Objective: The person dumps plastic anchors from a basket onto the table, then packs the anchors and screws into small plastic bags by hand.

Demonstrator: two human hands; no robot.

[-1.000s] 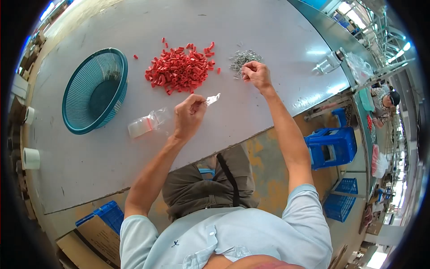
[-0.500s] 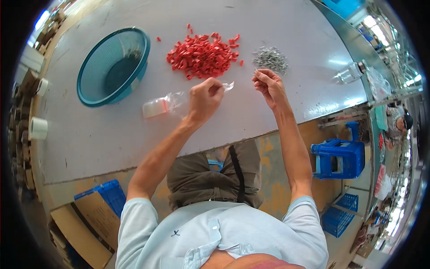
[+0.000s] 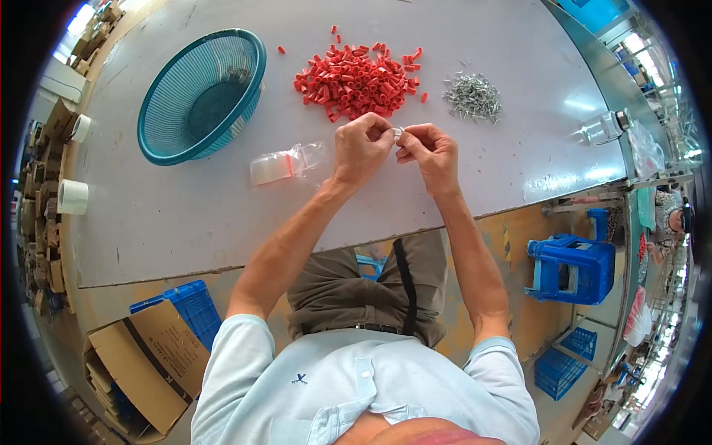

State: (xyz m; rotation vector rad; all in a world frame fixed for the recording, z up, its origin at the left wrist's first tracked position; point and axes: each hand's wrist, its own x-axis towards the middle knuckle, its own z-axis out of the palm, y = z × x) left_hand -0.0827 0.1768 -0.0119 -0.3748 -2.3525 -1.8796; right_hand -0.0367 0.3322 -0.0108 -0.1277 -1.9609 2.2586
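Observation:
My left hand (image 3: 361, 153) is pinched closed on a small clear plastic bag (image 3: 397, 133), only a bit of which shows. Fingertips of my right hand (image 3: 432, 158) meet it at that bag, also in a closed pinch; whatever small piece they hold is hidden. Just beyond both hands lies a heap of red plastic caps (image 3: 354, 83). To its right is a smaller pile of thin grey metal pieces, like screws or nails (image 3: 475, 99). Left of my left hand, a pack of clear bags (image 3: 271, 169) with a red stripe rests on the table.
A teal mesh basket (image 3: 152, 150) stands tilted at the left of the table (image 3: 170, 230). Tape rolls (image 3: 73, 197) sit at the left edge, a clear jar (image 3: 601, 129) at the right. Below are a blue stool (image 3: 575, 268), crates (image 3: 567, 363) and a cardboard box (image 3: 167, 352).
My right hand has moved left from beside the metal pile to meet my left hand at the plastic bag. The view has shifted slightly.

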